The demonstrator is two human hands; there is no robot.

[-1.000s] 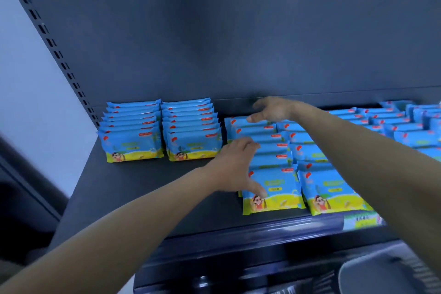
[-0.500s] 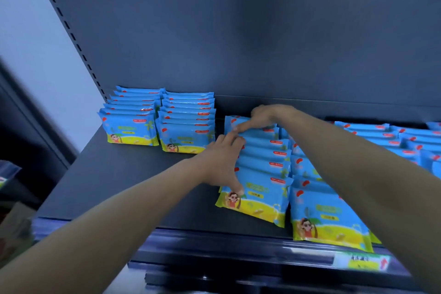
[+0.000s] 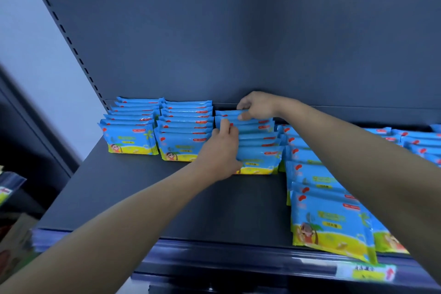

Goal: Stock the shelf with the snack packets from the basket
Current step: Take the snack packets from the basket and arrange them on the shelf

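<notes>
Blue and yellow snack packets stand in rows on a dark grey shelf (image 3: pixel 133 198). Both hands hold one row of packets (image 3: pixel 259 148) near the back wall. My left hand (image 3: pixel 220 153) grips the row's front left side, thumb on the front packet's yellow base. My right hand (image 3: pixel 256 105) pinches the rearmost packets at the row's back. Two tidy rows, one (image 3: pixel 130 132) and another (image 3: pixel 185 136), stand to the left. A looser row (image 3: pixel 324 210) slants toward the shelf's front on the right. No basket is in view.
More packets (image 3: pixel 420 143) fill the shelf at the far right. A perforated upright (image 3: pixel 69 38) rises at the shelf's left. A price label (image 3: pixel 365 272) sits on the front rail. Blurred goods (image 3: pixel 7 191) show at the lower left. Bare shelf lies in front of the held row.
The held row has slid back toward the rear wall and been squeezed upright between my hands. The camera has moved closer and turned left.
</notes>
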